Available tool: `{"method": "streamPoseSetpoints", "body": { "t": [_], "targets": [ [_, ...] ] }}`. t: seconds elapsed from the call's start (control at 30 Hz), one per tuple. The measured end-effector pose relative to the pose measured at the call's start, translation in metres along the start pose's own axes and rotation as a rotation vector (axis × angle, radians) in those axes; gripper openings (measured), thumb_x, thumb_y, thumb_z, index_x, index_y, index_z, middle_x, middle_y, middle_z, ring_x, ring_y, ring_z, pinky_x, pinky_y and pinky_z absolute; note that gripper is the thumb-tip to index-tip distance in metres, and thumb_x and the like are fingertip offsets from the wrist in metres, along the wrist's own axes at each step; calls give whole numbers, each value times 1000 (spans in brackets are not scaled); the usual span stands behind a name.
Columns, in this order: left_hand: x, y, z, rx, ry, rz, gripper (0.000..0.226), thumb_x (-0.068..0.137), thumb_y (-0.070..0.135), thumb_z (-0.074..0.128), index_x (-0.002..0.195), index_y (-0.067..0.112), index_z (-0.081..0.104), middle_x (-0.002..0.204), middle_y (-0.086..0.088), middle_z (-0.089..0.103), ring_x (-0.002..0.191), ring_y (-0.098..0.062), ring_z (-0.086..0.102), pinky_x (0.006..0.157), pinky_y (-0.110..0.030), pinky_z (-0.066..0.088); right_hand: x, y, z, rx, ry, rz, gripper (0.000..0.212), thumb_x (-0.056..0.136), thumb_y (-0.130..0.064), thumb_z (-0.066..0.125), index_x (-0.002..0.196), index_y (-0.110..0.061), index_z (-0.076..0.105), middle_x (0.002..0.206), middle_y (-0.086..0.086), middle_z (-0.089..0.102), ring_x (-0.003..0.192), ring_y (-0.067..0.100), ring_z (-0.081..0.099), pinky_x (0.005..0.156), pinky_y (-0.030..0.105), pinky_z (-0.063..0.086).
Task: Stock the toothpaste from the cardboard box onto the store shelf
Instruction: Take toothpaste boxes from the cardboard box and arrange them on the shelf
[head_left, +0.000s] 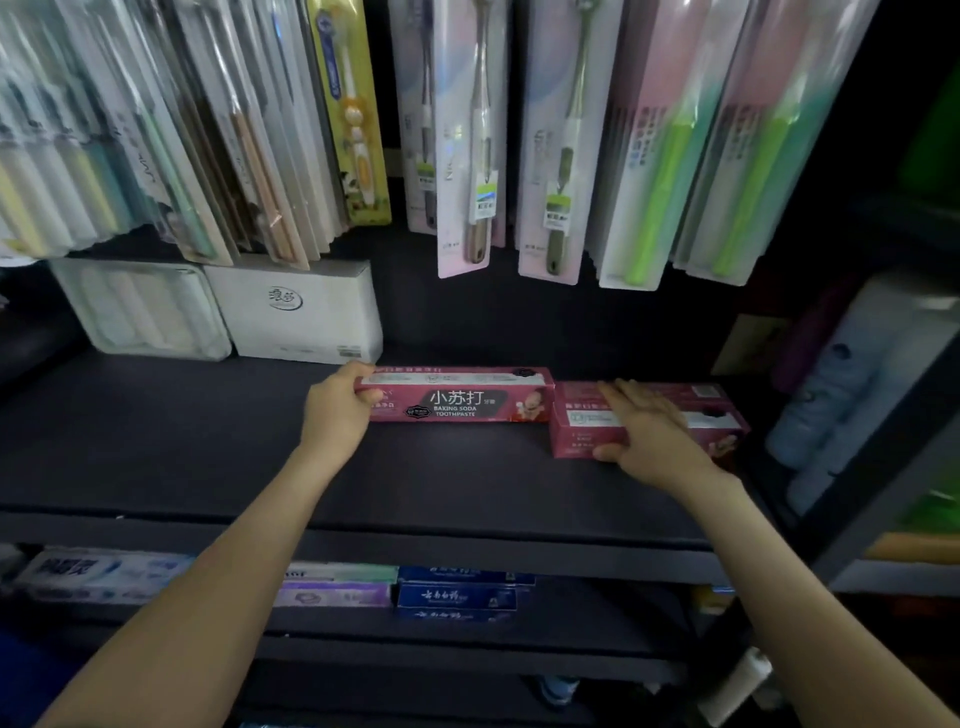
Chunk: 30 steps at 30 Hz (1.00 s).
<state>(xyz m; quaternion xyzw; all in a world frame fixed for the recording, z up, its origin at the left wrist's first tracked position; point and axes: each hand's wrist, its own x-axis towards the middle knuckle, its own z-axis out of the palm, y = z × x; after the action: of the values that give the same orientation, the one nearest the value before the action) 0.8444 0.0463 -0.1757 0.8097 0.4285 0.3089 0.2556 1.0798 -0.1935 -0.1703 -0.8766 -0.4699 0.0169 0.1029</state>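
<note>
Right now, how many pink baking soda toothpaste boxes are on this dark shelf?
3. The labelled box sits mid-shelf, its end gripped by the left hand. Under the flat right hand, at the right: a front box and a rear box. Others may be hidden.

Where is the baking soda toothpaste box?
Head view, centre: box on the dark shelf, left hand gripping its left end, pink boxes beside its right.

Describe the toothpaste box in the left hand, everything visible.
The pink toothpaste box is a long closed cardboard carton printed "BAKING SODA TOOTHPASTE" under white Chinese characters. It lies lengthwise on the dark shelf, front facing the camera. The left hand grips its left end; its right end sits by a stack of matching boxes.
</note>
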Motion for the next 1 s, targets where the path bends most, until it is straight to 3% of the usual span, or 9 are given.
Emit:
{"method": "streamPoseSetpoints", "body": {
  "t": [0.27, 0.53, 0.6, 0.67, 0.73, 0.87, 1.0],
  "targets": [
    [-1, 8, 16, 36, 14, 53, 27, 93, 11, 62, 119, 4, 63, 111, -18, 68, 99, -31, 63, 77, -19, 38, -16, 0, 3, 17, 7, -55, 85, 89, -38, 63, 153, -26, 9, 161, -2, 8, 147, 15, 3, 117, 30, -2],
    [-1, 62, 67, -68, -243, 162, 32, 92, 9, 62, 124, 10, 62, 129, -8, 62, 115, -20, 59, 84, -4, 32, -18, -22, 8, -7, 11, -147, 89, 88, -41, 63, 154, -24, 5, 161, 0, 7, 148, 16, 3, 117, 31, -1],
    [-2, 73, 76, -32, -274, 184, 35, 96, 10, 56, 131, 14, 57, 140, -11, 53, 127, -24, 50, 98, -12, 33, -19, -22, 8, -13, 17, -149, 89, 88, -40, 63, 154, -24, 5, 161, 0, 6, 148, 16, 3, 117, 31, -2],
    [-8, 83, 82, 4, -262, 211, 39, 99, 16, 49, 138, 19, 51, 153, -16, 33, 139, -29, 35, 114, -29, 28, -20, -22, 8, -19, 16, -153, 88, 89, -39, 62, 154, -24, 5, 161, 0, 6, 148, 16, 3, 117, 32, -2],
    [-15, 93, 85, -13, -266, 256, 40, 102, 27, 42, 141, 25, 47, 158, -12, 23, 142, -30, 28, 117, -41, 25, -20, -23, 8, -20, 25, -155, 87, 89, -38, 62, 154, -23, 5, 161, 1, 7, 148, 17, 4, 117, 32, -2],
    [-22, 106, 94, 210, -433, 347, 47, 105, 39, 23, 147, 24, 38, 158, -5, 24, 147, -27, 11, 120, -44, 11, -20, -24, 10, -28, 44, -145, 85, 91, -37, 60, 154, -23, 5, 161, 0, 7, 148, 17, 3, 117, 32, -2],
    [-12, 104, 100, 194, -483, 386, 44, 105, 34, 30, 146, 22, 40, 157, -4, 27, 147, -25, 14, 120, -41, 14, -16, -24, 12, -28, 54, -128, 83, 92, -38, 58, 154, -22, 5, 161, 1, 7, 148, 17, 3, 117, 33, -2]
  ]
}}
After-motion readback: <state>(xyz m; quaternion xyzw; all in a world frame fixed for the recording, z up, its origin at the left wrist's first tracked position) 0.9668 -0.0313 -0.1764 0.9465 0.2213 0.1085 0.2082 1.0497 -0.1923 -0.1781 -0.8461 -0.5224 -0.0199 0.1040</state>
